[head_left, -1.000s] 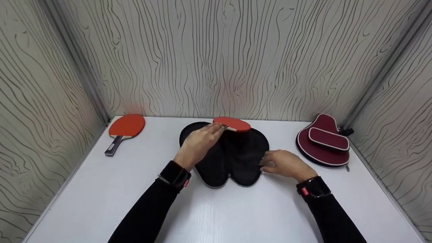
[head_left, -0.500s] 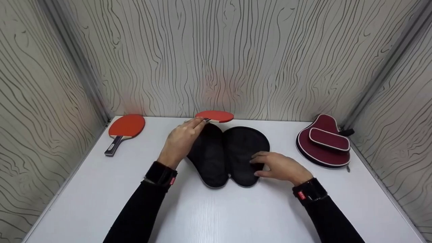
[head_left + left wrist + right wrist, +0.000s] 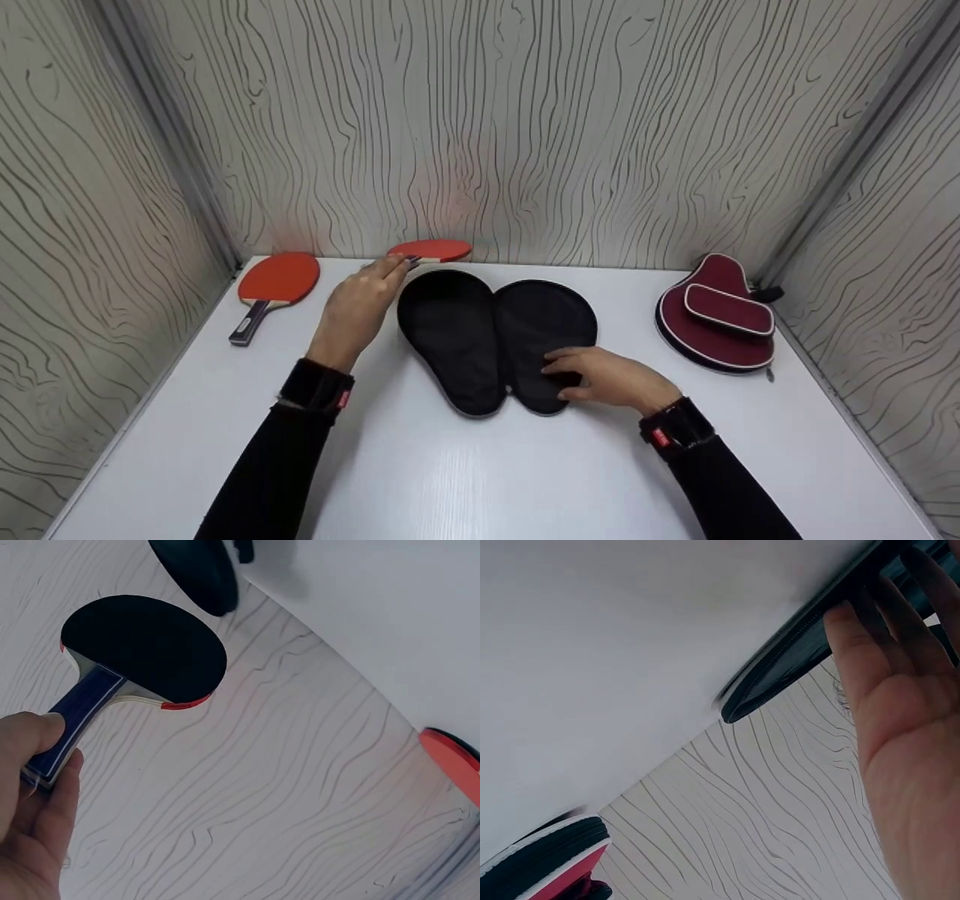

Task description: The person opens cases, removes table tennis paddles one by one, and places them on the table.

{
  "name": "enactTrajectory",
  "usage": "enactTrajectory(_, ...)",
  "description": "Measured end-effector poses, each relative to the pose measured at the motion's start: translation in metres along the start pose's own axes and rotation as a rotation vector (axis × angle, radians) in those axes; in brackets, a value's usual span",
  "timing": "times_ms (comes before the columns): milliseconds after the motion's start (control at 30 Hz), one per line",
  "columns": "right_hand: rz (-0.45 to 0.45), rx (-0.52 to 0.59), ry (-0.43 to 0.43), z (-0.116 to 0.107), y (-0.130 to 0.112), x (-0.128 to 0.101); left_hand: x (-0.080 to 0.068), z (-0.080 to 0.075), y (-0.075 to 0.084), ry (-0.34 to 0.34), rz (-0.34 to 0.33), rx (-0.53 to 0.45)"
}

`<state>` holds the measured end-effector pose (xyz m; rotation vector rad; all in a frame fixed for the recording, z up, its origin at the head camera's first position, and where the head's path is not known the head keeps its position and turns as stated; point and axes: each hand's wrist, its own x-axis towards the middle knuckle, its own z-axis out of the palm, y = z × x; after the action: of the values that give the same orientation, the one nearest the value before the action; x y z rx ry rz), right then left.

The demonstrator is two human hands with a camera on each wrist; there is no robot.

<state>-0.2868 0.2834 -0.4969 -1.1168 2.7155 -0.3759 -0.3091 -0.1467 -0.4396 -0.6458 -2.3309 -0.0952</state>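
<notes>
My left hand (image 3: pixel 360 304) grips the dark blue handle of a table tennis bat (image 3: pixel 431 250), thumb on one face and fingers on the other. In the head view the bat's red face points up; the left wrist view shows the black underside of the bat (image 3: pixel 146 649). It is held above the table, behind and left of an unfolded black bat case (image 3: pixel 457 337). Over the right half of that case is my right hand (image 3: pixel 607 375), its fingers loosely bent and holding nothing. Whether its fingertips touch the lining cannot be told.
Another red bat (image 3: pixel 279 277) lies at the back left of the white table (image 3: pixel 450 480). A closed maroon bat case (image 3: pixel 712 326) with white piping and a front pocket lies at the right. Wood-patterned walls (image 3: pixel 480 135) stand at the back and both sides.
The left hand has carried the bat leftward, from above the black case to beyond its left side. My right hand has shifted left from the case's right edge to over its right half.
</notes>
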Motion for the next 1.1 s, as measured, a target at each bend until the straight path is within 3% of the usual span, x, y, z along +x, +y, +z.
enactTrajectory(700, 0.02, 0.003, -0.011, 0.001, 0.0, 0.0, -0.023, -0.003, -0.038, -0.109, -0.182, -0.009)
enactTrajectory(1100, 0.027, 0.024, -0.008, 0.001, 0.0, 0.001, -0.035, 0.001, -0.048, -0.13, -0.175, 0.04)
